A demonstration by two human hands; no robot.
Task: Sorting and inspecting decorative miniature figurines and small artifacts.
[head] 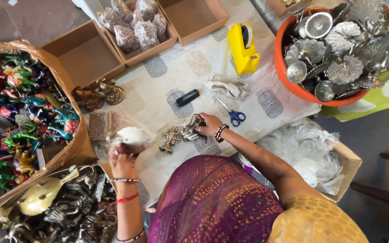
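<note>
**Figurines Handled Over a Printed Cloth**

The right hand closes its fingers on a small silver metal figurine resting on the white printed cloth, seemingly steadying it. The left hand grips a pale wrapped bundle, lifted near the cloth's left edge. Blue scissors lie just beside the right wrist; a yellow tape dispenser stands toward the far edge.

The left hand is raised at lower left of centre, fingers curled shut; the right hand reaches forward at centre, fingers pinched.
</note>
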